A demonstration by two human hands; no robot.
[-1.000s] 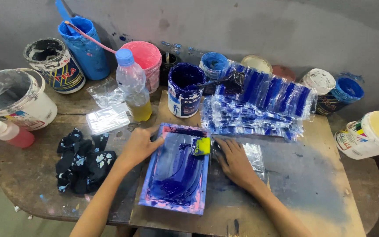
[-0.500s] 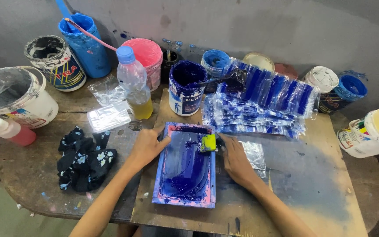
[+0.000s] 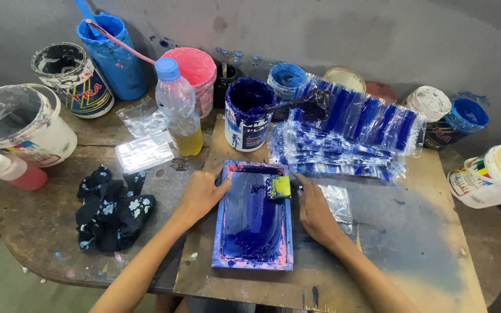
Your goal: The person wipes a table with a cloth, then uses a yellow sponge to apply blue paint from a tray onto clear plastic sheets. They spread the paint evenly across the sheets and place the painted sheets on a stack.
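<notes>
Grips: left hand (image 3: 199,194) pressed flat on the left edge of the frame, fingers spread, clasping nothing; right hand (image 3: 315,210) at the frame's right edge, fingers closed on a small yellow-green squeegee (image 3: 279,187).

Far left: white bucket (image 3: 21,124); pink squeeze bottle (image 3: 11,170).
Left, near: dark floral cloth (image 3: 111,208).
Left of centre, far: clear bottle with yellow liquid (image 3: 180,110).
Centre, near edge of worktop (image 3: 424,249): rectangular printing frame (image 3: 255,217), flooded with blue ink, lying flat.
Centre, far: open tub of blue ink (image 3: 246,115).
Right, far: stack of blue-printed clear bags (image 3: 349,136).
Far right: cream-lidded tub (image 3: 491,175) on its side.
</notes>
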